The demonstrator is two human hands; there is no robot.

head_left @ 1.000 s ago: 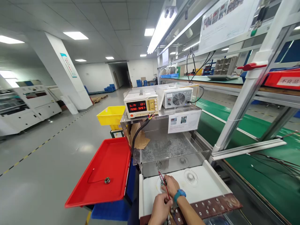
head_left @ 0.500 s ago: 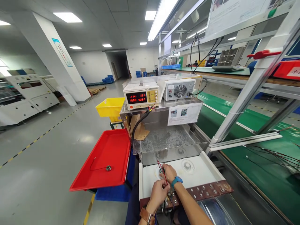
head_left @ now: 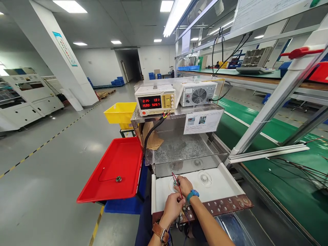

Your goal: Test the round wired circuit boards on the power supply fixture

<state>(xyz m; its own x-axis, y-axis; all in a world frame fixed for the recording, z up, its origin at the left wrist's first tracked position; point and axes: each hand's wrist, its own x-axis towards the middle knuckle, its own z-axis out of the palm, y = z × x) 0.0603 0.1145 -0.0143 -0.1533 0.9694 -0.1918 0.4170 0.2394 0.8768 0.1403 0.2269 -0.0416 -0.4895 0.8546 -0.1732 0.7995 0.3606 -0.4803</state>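
White fixture tray (head_left: pixel 225 186) in factory hall; right hand (head_left: pixel 183 185) presses small part (head_left: pixel 176 183), left hand (head_left: pixel 174 206) pinching red wire (head_left: pixel 178 189) nearer.

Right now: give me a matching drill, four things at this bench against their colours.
Things:
1. tray with a small round part
2. bin behind the tray
3. band on the right wrist
4. digits on the power supply display

Colours:
A. yellow
B. red, glowing
C. red
D. blue

Pairs: 1-C, 2-A, 3-D, 4-B
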